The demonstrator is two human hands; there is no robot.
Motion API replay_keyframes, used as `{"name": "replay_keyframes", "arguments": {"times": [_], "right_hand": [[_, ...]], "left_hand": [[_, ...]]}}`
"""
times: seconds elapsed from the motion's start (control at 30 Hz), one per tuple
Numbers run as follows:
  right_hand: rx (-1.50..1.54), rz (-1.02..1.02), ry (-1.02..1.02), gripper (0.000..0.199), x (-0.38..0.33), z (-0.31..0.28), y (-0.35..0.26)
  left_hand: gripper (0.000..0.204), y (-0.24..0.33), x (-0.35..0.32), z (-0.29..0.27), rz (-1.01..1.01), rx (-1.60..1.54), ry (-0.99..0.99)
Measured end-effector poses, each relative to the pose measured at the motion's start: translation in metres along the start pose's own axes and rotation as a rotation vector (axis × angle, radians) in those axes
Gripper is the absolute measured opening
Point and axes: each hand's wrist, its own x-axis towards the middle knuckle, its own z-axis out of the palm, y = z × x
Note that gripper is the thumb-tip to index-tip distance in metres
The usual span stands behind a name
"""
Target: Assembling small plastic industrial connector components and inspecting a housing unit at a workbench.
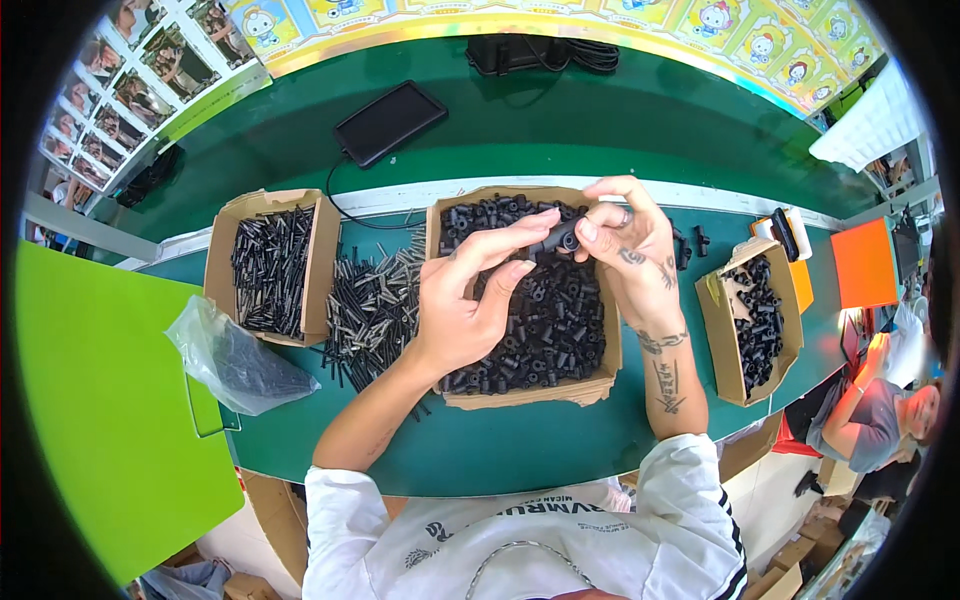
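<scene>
While both hands meet above the middle of the green bench [560, 440], a small black plastic part [560, 239] sits pinched between them, held just over the far rim of the central cardboard box [520, 392]. The left hand [470, 300] presses its thumb and forefinger together on the near end of the part; the right hand [628, 250], a ring on 1 finger and tattoos along the wrist, clamps the other end between thumb and curled fingers. That central box brims with short black tubular pieces [545, 330]. Just to its left, a loose heap of thin black rods [372, 305] lies on the bench, touching a second cardboard box [222, 255] that holds more rods. A crumpled clear plastic bag [232, 358] with dark contents rests near the bench's left front corner, partly over a bright green panel [100, 400]. Toward the right edge, a third, narrower box [718, 335] carries more black pieces, with an orange sheet [862, 262] beyond it. On the far side, a dark tablet [388, 122] lies flat, its cable trailing toward the boxes. Another person [880, 415] sits low at the right.
</scene>
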Motion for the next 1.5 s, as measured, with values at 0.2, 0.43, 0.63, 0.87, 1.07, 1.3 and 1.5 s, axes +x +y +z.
{"name": "replay_keyframes", "arguments": {"times": [0.2, 0.43, 0.63, 0.87, 1.07, 1.3, 1.5], "right_hand": [[0.036, 0.108, -0.061, 0.018, -0.002, -0.002, 0.005], [0.035, 0.161, -0.075, 0.019, -0.005, 0.005, 0.006], [0.108, 0.222, -0.036, 0.025, -0.005, 0.009, 0.009], [0.094, 0.280, -0.024, 0.027, -0.004, 0.010, 0.012], [0.025, 0.312, -0.038, 0.029, -0.001, 0.012, 0.013], [-0.747, -0.126, -0.152, 0.023, 0.009, -0.003, 0.031], [-1.257, -0.342, -0.322, 0.024, 0.003, -0.011, 0.062]], "left_hand": [[0.023, 0.002, 0.001, -0.002, 0.018, 0.015, -0.018], [0.027, 0.003, 0.003, -0.008, 0.051, 0.190, -0.089], [0.027, 0.007, -0.001, 0.002, -0.089, -0.085, -0.003], [0.028, 0.007, 0.001, 0.003, -0.319, -0.066, 0.113], [0.026, 0.001, -0.004, -0.004, -0.254, 0.017, 0.072], [0.021, 0.007, 0.002, -0.006, -0.335, -0.111, 0.204], [0.022, 0.001, -0.011, 0.009, -0.371, -0.191, 0.106]]}}
